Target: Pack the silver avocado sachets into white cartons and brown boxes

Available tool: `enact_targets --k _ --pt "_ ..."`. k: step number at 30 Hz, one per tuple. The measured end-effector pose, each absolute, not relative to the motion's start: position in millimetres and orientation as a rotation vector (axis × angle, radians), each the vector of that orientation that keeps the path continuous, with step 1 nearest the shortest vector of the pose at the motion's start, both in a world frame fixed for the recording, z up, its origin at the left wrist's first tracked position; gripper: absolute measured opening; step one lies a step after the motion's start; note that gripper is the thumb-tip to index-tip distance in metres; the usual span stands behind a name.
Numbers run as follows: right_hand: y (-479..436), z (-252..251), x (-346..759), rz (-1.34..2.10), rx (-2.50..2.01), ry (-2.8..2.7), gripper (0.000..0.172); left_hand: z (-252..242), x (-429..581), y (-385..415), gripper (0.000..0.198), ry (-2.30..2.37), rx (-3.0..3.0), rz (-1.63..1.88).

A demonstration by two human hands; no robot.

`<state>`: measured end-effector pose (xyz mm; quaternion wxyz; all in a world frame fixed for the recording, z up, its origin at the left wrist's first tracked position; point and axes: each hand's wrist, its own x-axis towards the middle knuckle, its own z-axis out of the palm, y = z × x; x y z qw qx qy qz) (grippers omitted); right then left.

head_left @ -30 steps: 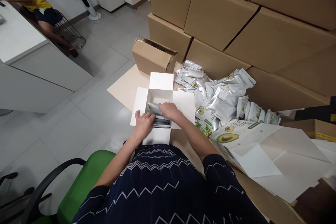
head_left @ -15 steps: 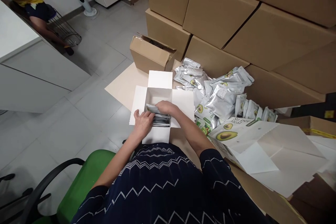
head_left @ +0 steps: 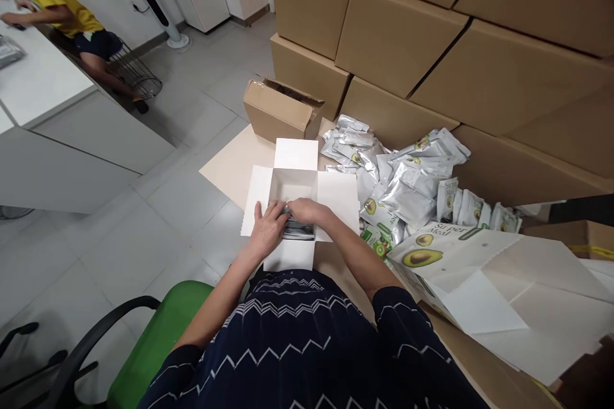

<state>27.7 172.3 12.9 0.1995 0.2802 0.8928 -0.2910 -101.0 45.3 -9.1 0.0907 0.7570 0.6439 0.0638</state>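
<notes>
Hands: both reached into the white box (head_left: 293,181); the left hand (head_left: 268,230) lay palm down across its near left corner, fingers close together and slightly bent; the right hand (head_left: 307,211) was curled, knuckles up, inside the rim; whether either gripped anything could not be told.
Carton stack (head_left: 398,32): matt brown cardboard, big straight-edged blocks with dark seams, along the far side.
Printed carton (head_left: 499,294): smooth white board with avocado pictures and "Meal" lettering, flaps spread, at the right.
Pouch heap (head_left: 407,188): shiny, crinkled silver foil, flattish rectangles at mixed angles, some printed green and white, right of the white box.
Brown box (head_left: 278,110): small cardboard block, top partly open, just beyond the white box.
White box: directly before the body, stiff plain board, mouth upward, four flaps (head_left: 338,204) folded out crosswise; long axis running away from the body.
Boxed pouches (head_left: 300,231): in its near half, thin grey edges running left to right, partly hidden by fingers.
</notes>
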Motion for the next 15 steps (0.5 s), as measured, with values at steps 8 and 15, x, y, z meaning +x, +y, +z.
enact_targets --k 8,15 --pt "187.8 30.3 111.1 -1.601 1.502 2.827 0.037 -9.0 -100.3 43.6 0.032 1.929 2.255 0.216" --pt "213.3 -43.3 231.5 -0.56 2.764 2.321 0.047 -10.0 -101.8 43.7 0.032 1.918 2.265 0.209"
